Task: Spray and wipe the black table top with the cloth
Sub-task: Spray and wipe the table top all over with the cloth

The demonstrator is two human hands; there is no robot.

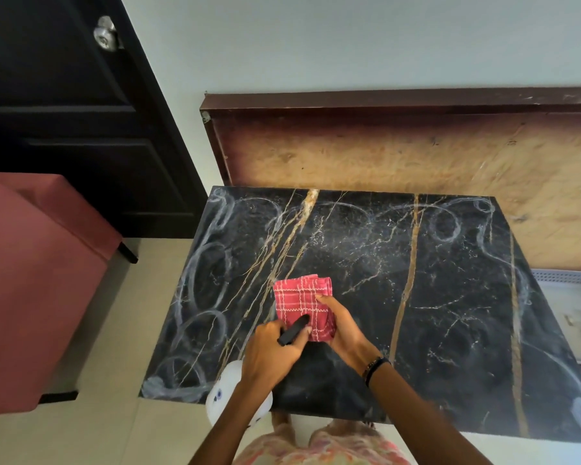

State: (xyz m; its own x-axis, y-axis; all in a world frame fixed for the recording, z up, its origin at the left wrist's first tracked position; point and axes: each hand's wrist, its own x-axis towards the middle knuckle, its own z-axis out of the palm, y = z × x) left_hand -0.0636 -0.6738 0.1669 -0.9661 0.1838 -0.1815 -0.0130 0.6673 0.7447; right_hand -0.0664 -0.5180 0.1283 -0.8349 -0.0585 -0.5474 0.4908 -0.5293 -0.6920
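So the surface [433,297] is a black marble-look top with gold veins, and it's covered in whitish swirly smears, loops down the left side and along the far edge. Behind it a brown wooden board [399,152] leans on the pale wall, there's a dark door [64,112] at the upper left, and a reddish seat [31,280] sits on the left.

The red checked cloth [301,303] is folded up and held just above the near-middle of the surface. The right hand [344,327] has its grip curled around the cloth's right edge. The left hand [272,354] grips the black head of a white spray bottle [227,394], nozzle pointing at the cloth. Most of the bottle hides behind the left wrist.
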